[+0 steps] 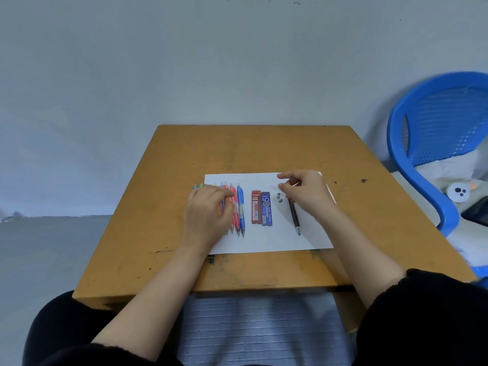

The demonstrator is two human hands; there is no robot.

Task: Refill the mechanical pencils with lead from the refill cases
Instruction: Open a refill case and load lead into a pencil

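Observation:
A white paper sheet (266, 239) lies on the wooden table (184, 159). Several coloured mechanical pencils lie side by side on its left part, a blue pencil (240, 207) rightmost and a pink pencil (234, 210) beside it. My left hand (208, 210) rests on this row with its fingers curled over the pencils. A red refill case (255, 207) and a blue refill case (266, 208) lie side by side mid-sheet. A black pencil (294, 216) lies to the right, tip toward me, with two small grey caps (279, 197) near its top end. My right hand (306, 191) hovers over that end, fingers bent; whether it pinches anything is unclear.
A blue plastic chair (433, 143) stands right of the table with white cloth, a small white round object (459, 192) and a dark flat thing on its seat. A grey wall rises behind the table. My lap sits under the near table edge.

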